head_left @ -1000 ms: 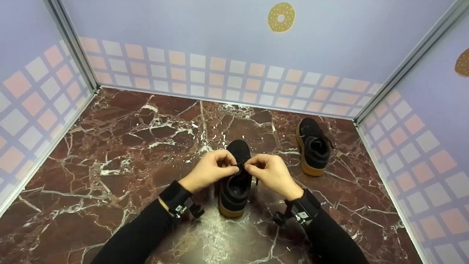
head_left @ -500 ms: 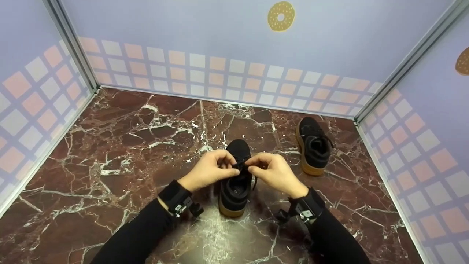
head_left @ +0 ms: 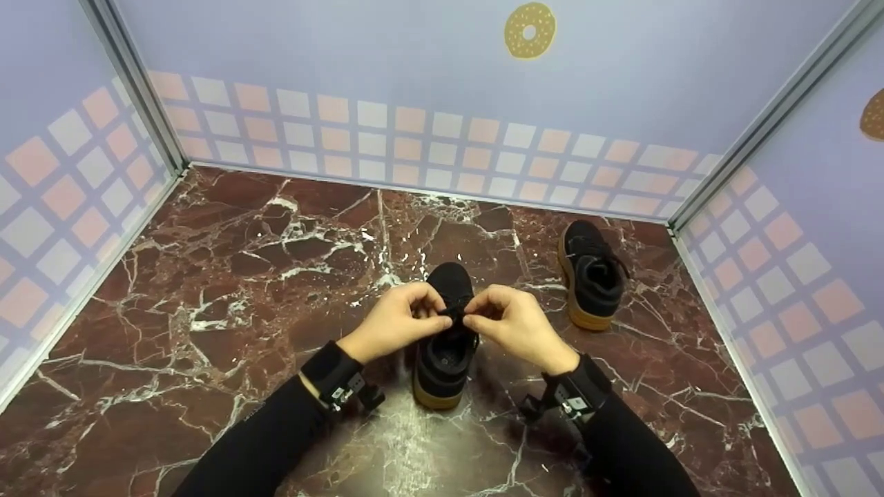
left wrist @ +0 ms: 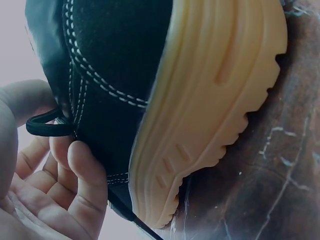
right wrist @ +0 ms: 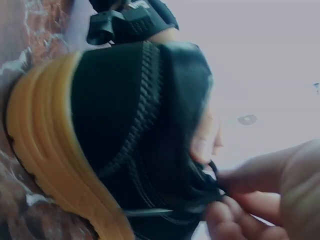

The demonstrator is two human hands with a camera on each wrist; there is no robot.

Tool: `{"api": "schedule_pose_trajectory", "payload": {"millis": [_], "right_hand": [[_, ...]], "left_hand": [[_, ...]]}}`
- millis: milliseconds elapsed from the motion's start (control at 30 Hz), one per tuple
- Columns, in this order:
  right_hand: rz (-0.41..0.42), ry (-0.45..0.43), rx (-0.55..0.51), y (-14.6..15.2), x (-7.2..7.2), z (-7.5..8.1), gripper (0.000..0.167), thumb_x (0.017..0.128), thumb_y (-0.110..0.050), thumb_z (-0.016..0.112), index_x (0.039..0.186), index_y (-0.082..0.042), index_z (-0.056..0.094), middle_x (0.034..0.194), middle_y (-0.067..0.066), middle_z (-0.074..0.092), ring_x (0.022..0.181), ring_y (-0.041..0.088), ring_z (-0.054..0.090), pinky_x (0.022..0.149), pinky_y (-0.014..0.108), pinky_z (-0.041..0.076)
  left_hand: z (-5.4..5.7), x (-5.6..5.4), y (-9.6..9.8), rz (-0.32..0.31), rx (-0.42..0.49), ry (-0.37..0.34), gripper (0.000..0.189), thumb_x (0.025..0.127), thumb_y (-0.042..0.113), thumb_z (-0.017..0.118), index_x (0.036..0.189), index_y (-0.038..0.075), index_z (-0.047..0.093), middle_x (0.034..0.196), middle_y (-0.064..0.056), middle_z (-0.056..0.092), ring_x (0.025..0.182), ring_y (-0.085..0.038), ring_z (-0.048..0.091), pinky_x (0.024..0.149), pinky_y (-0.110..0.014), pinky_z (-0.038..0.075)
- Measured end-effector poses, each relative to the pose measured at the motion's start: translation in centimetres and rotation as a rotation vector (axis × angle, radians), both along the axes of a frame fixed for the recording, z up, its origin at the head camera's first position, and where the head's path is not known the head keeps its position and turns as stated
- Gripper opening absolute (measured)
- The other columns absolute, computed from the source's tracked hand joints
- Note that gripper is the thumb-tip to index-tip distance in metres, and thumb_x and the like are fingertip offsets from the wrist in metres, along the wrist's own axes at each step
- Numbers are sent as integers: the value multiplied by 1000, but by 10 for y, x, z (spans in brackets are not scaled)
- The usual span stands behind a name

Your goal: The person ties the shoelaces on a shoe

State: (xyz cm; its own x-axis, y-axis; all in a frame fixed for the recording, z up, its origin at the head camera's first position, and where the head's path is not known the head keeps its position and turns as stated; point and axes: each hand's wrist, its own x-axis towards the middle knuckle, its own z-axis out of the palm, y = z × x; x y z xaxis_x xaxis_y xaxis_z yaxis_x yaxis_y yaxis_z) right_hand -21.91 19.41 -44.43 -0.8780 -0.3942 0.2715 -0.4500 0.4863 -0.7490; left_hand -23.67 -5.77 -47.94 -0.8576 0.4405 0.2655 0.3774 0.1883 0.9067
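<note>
A black low-top shoe [head_left: 442, 379] with a tan gum sole [left wrist: 200, 95] stands on the floor, toe pointing away from me. My left hand [head_left: 394, 324] pinches the black shoelace from the left, over the laced front of the shoe. In the left wrist view a small lace loop [left wrist: 50, 129] sticks out between its fingers. From the right, my right hand [head_left: 518, 324] pinches the lace close to the left fingertips. The right wrist view shows dark lace between its thumb and fingers [right wrist: 225, 220]. The knot itself is mostly hidden by the fingers.
A matching black shoe [head_left: 595, 279] stands to the right and farther back, its laces loosely hanging over the side. Reddish-brown marbled floor [head_left: 242, 290] spreads around. Pale purple walls [head_left: 387, 55] with checkered squares enclose the back and both sides.
My right hand has shifted slightly right, and its thumb and fingertips have moved at the lace. The lace end hanging on the shoe's right side has moved up. My left hand stays nearly still.
</note>
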Motion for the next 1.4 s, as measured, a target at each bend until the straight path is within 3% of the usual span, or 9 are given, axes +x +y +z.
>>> {"api": "schedule_pose_trajectory", "payload": {"millis": [133, 300, 467, 600, 867, 1067, 1300, 1400], "right_hand": [[38, 29, 24, 2, -1, 0, 14, 94, -1, 82, 101, -12, 85, 96, -2, 75, 83, 12, 67, 74, 24, 53], [4, 58, -10, -3, 0, -3, 13, 94, 1, 82, 99, -11, 85, 97, 0, 78, 79, 11, 66, 71, 23, 53], [-44, 37, -64, -8, 0, -5, 12, 93, 0, 85, 96, -11, 82, 88, -4, 77, 70, 10, 63, 64, 22, 50], [-34, 11, -83, -7, -1, -4, 10, 94, -4, 87, 96, -10, 80, 87, -2, 76, 68, 11, 62, 62, 22, 50], [27, 5, 55, 3, -2, 2, 8, 95, -13, 89, 94, -17, 81, 93, -6, 72, 81, 11, 67, 71, 26, 55], [-12, 36, 63, 0, -2, 0, 9, 93, -9, 88, 91, -16, 83, 90, -7, 69, 80, 12, 64, 72, 26, 53], [-51, -4, 31, -4, -4, -2, 11, 94, -14, 90, 88, -15, 81, 88, -7, 70, 78, 12, 64, 72, 27, 52], [-30, -74, 10, 0, -7, -2, 12, 95, -19, 90, 90, -15, 80, 85, -6, 72, 71, 13, 63, 64, 25, 53]], "left_hand": [[0, 0, 0, 2, 5, -15, 16, 94, 13, 88, 99, 6, 75, 90, 1, 68, 80, -16, 63, 72, -25, 53], [0, 1, -1, -8, 18, -28, 18, 93, 12, 89, 101, 5, 75, 91, -1, 68, 81, -18, 63, 73, -25, 53], [1, 1, -2, -17, 30, -41, 21, 92, 12, 91, 103, 4, 75, 91, -2, 68, 82, -18, 63, 73, -25, 53], [0, 1, -1, -11, 27, -41, 19, 93, 12, 89, 102, 4, 74, 91, -1, 68, 81, -17, 63, 73, -25, 53], [0, 1, 0, 10, 14, -31, 18, 93, 12, 88, 100, 5, 74, 89, 1, 67, 80, -16, 63, 72, -25, 52], [0, 2, -1, -5, 22, -36, 20, 93, 14, 89, 102, 5, 75, 90, -1, 68, 81, -17, 63, 72, -25, 52], [0, 1, -1, -18, 39, -38, 22, 92, 13, 91, 104, 4, 75, 90, -2, 68, 81, -18, 63, 73, -25, 53], [0, 2, -2, -15, 44, -36, 20, 92, 11, 90, 103, 3, 75, 90, -2, 68, 81, -18, 62, 72, -25, 53]]}}
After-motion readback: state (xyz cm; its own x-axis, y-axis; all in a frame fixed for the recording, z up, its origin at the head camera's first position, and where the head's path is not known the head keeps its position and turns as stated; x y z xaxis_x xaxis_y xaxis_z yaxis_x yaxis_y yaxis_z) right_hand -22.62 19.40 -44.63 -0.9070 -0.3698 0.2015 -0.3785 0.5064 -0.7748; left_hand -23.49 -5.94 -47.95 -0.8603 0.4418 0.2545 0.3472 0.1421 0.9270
